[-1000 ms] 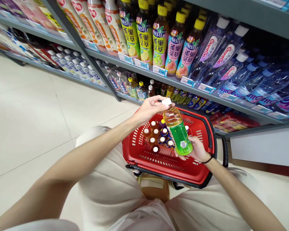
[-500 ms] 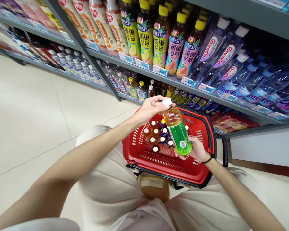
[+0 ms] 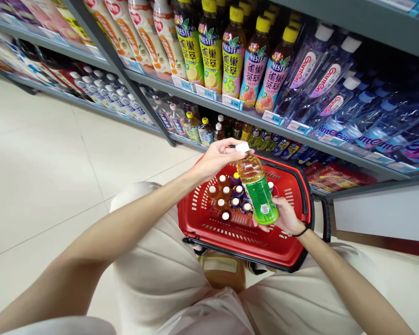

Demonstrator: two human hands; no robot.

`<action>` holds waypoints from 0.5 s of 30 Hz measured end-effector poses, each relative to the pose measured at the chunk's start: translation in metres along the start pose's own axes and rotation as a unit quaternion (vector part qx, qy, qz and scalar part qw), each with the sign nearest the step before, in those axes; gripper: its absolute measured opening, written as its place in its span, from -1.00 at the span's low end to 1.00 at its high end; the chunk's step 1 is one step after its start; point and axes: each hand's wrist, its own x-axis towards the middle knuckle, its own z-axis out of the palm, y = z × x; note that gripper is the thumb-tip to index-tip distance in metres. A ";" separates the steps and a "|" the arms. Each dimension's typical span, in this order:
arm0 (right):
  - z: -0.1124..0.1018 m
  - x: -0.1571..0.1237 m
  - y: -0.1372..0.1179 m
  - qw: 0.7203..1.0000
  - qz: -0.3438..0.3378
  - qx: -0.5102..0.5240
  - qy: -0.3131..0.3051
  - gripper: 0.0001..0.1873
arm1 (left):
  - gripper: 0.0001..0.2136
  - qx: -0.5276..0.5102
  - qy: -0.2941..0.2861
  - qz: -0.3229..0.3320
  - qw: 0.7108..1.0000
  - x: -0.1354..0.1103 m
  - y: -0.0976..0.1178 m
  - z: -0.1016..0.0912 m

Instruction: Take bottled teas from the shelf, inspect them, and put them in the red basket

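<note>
Left hand (image 3: pixel 223 158) pinches the white cap (image 3: pixel 242 147); right hand (image 3: pixel 282 217) grips the lower end of the green-labelled bottle (image 3: pixel 260 193). Bottle tilted, held above the red basket (image 3: pixel 195 228), where smaller capped bottles (image 3: pixel 226 190) stand clustered, mostly white-topped.

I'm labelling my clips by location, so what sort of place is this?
Most likely a supermarket or convenience store: rows of bottled drinks, price tags along the shelf beneath them, and a red shopping basket holding several white-capped bottles.
</note>
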 end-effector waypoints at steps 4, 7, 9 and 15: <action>0.000 0.000 0.000 1.000 0.002 0.000 0.006 -0.36 | -0.60 -0.015 -0.005 0.001 1.000 0.000 0.001 0.001; 0.001 0.000 0.001 1.000 0.002 0.003 0.005 -0.35 | -0.61 -0.022 -0.007 0.002 1.000 0.000 0.000 0.001; 0.002 0.001 0.001 1.000 -0.002 0.006 0.001 -0.37 | -0.60 -0.021 -0.008 0.001 1.000 0.000 0.000 0.001; 0.002 0.001 0.000 1.000 -0.010 0.006 -0.014 -0.37 | -0.58 -0.017 -0.009 0.002 1.000 0.001 -0.003 -0.001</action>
